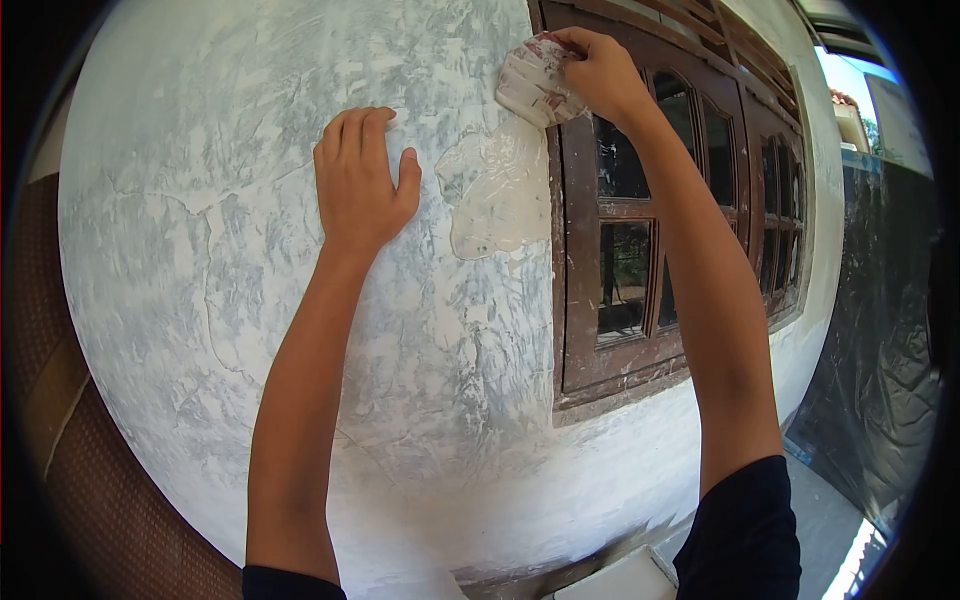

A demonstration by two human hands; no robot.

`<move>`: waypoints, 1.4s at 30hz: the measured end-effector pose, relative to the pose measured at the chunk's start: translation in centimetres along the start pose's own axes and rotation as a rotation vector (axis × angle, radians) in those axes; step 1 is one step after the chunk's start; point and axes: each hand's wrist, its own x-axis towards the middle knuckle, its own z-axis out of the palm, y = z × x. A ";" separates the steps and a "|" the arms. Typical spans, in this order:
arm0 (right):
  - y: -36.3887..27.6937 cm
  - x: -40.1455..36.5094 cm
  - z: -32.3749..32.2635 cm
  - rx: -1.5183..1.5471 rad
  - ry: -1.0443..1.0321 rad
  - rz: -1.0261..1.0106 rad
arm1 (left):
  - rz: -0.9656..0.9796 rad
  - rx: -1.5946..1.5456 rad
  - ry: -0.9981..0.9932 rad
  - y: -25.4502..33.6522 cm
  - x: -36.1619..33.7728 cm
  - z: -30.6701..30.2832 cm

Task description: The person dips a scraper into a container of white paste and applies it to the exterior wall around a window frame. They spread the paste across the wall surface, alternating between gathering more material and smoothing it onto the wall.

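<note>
My right hand (603,72) grips a putty scraper (538,82) smeared with white filler and reddish-brown marks. Its wide edge meets the wall just beside the upper left corner of the window frame. Below the scraper, a wet cream patch of filler (500,195) spreads over the wall, reaching to the frame. My left hand (360,180) lies against the white and grey mottled wall (250,100), fingers stretched upward and thumb apart, with nothing in it. The patch is to the right of this hand.
A brown wooden window (620,375) with glass panes and white splashes takes up the right side. Beyond it hangs dark plastic sheeting (880,330). On the left stands a brown woven-looking panel (120,500). A pale, partly hidden object (620,580) is at the wall's foot.
</note>
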 end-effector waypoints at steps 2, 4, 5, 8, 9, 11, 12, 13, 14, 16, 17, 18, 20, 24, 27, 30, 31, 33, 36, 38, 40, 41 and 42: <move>0.1 -0.4 -0.4 0.209 -0.001 0.024 | 0.000 0.000 0.002 -0.1 0.0 0.1; -0.2 -1.0 0.6 0.151 -0.057 0.014 | 0.016 -0.007 0.018 -0.1 0.0 0.1; -0.5 -1.5 1.0 0.120 -0.132 -0.045 | 0.014 -0.009 0.020 -0.1 0.0 0.1; -0.5 -1.3 1.4 0.024 -0.160 -0.104 | 0.013 -0.012 0.019 0.0 0.0 0.1; -0.5 -0.7 1.1 -0.013 -0.066 -0.038 | 0.010 -0.009 0.015 0.0 0.0 0.1; -0.3 0.3 0.5 0.009 0.074 0.055 | 0.006 -0.004 0.008 -0.1 0.0 0.1; -0.1 0.5 0.4 0.011 0.073 0.055 | 0.008 -0.011 0.014 -0.1 0.0 0.1; 0.1 0.6 0.3 0.055 0.019 0.036 | 0.011 -0.018 0.018 -0.1 0.0 0.0; -0.4 0.7 0.3 0.099 -0.037 0.014 | 0.006 -0.013 0.018 -0.1 0.0 0.0; -1.3 0.0 0.5 0.093 -0.199 -0.049 | 0.012 -0.013 0.021 -0.1 0.0 0.0; -1.9 -0.3 0.8 -0.016 -0.257 -0.081 | 0.010 -0.013 0.020 -0.1 -0.1 0.0; -2.2 -0.4 0.9 -0.127 -0.312 -0.113 | 0.007 -0.020 0.020 -0.1 -0.1 0.0; -1.8 0.6 1.0 -0.142 -0.220 -0.092 | 0.007 -0.027 0.024 -0.1 0.0 0.1; -1.1 1.3 -0.1 0.015 0.020 0.083 | 0.005 -0.033 0.025 -0.2 0.0 0.2; -0.1 0.6 0.2 0.088 -0.179 -0.010 | 0.006 -0.031 0.031 -0.2 -0.1 0.1; 0.4 0.3 0.2 0.038 -0.306 -0.092 | -0.001 -0.027 0.021 -0.2 -0.1 0.1; 0.5 0.6 0.0 -0.017 -0.177 -0.067 | -0.007 -0.031 0.018 -0.1 -0.1 0.1; 0.8 1.1 -0.6 -0.073 -0.049 -0.041 | -0.008 -0.033 0.018 -0.1 0.0 0.2; 0.5 1.5 -1.4 0.193 -0.002 -0.009 | -0.007 -0.026 0.025 -0.1 -0.1 0.1; 0.2 0.6 -1.4 0.254 -0.303 -0.040 | -0.003 -0.024 0.031 -0.2 -0.1 0.1; 0.4 0.5 -1.0 0.196 -0.421 -0.045 | -0.003 -0.023 0.033 -0.1 -0.1 0.1; 1.0 0.7 -0.5 0.053 -0.302 -0.074 | -0.001 -0.025 0.034 -0.1 0.0 0.2; 1.6 1.1 -0.2 -0.088 -0.182 -0.103 | -0.006 -0.032 0.029 -0.1 -0.1 0.1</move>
